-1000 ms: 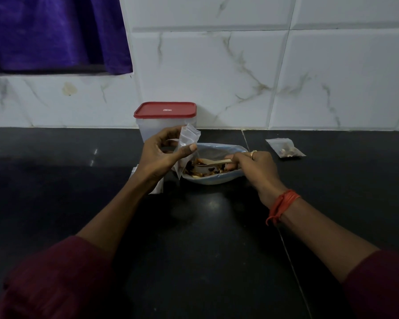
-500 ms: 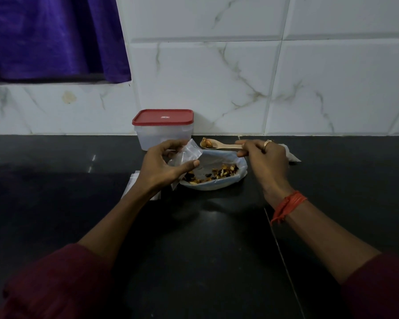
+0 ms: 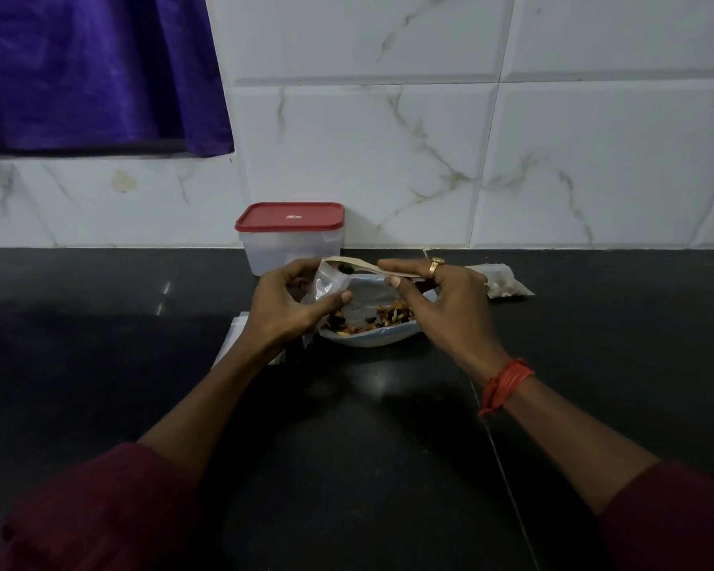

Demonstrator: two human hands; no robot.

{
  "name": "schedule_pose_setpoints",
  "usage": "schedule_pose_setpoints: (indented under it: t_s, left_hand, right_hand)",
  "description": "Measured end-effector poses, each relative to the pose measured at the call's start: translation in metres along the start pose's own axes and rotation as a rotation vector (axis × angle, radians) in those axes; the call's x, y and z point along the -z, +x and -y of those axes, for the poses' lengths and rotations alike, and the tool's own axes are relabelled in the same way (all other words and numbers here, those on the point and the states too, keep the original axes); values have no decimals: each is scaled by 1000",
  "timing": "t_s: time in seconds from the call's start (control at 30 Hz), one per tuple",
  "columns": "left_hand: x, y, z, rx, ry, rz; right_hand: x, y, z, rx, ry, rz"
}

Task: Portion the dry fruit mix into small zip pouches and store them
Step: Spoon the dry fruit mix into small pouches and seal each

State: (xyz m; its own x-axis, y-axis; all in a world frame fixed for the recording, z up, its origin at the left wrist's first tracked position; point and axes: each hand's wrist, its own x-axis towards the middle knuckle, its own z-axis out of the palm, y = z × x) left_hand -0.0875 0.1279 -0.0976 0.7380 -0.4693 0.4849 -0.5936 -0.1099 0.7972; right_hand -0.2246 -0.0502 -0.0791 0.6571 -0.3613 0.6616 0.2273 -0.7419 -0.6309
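My left hand (image 3: 291,302) holds a small clear zip pouch (image 3: 326,282) by its mouth, above the left rim of a pale blue bowl (image 3: 372,337). The bowl holds dry fruit mix (image 3: 382,317). My right hand (image 3: 442,298) pinches the handle of a wooden spoon (image 3: 361,266). The spoon's bowl end, carrying dark fruit pieces, sits at the pouch's open mouth. A filled pouch (image 3: 505,282) lies on the counter to the right, partly hidden by my right hand.
A clear plastic box with a red lid (image 3: 291,236) stands against the tiled wall behind the bowl. A stack of flat pouches (image 3: 233,337) lies under my left forearm. The dark countertop (image 3: 100,344) stretches left and right. A purple curtain (image 3: 91,68) hangs upper left.
My right hand lifted the loaded spoon out of the bowl and carried it left to the pouch's mouth. My left hand tilted the pouch toward the spoon.
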Motion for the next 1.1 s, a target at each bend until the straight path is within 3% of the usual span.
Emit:
schedule_pose_setpoints:
  t_s: [0.2,0.43,0.57,0.7,0.87,1.1]
  left_hand:
    - [-1,0,-4,68,-80,-11]
    - [3,2,-2,94,-70,-16]
    - [11,4,1,75,17,46]
    - [17,6,3,88,21,116]
    - [23,8,3,172,-43,213]
    - [33,10,4,228,-122,277]
  right_hand:
    - [-4,-4,7,90,-99,-5]
    - [0,0,-4,-181,23,-180]
    - [-3,-4,-14,-188,-208,18]
    - [-13,-8,-9,-52,-432,182]
    - [-19,-5,-14,69,-517,292]
    - [-7,0,-21,215,-551,85]
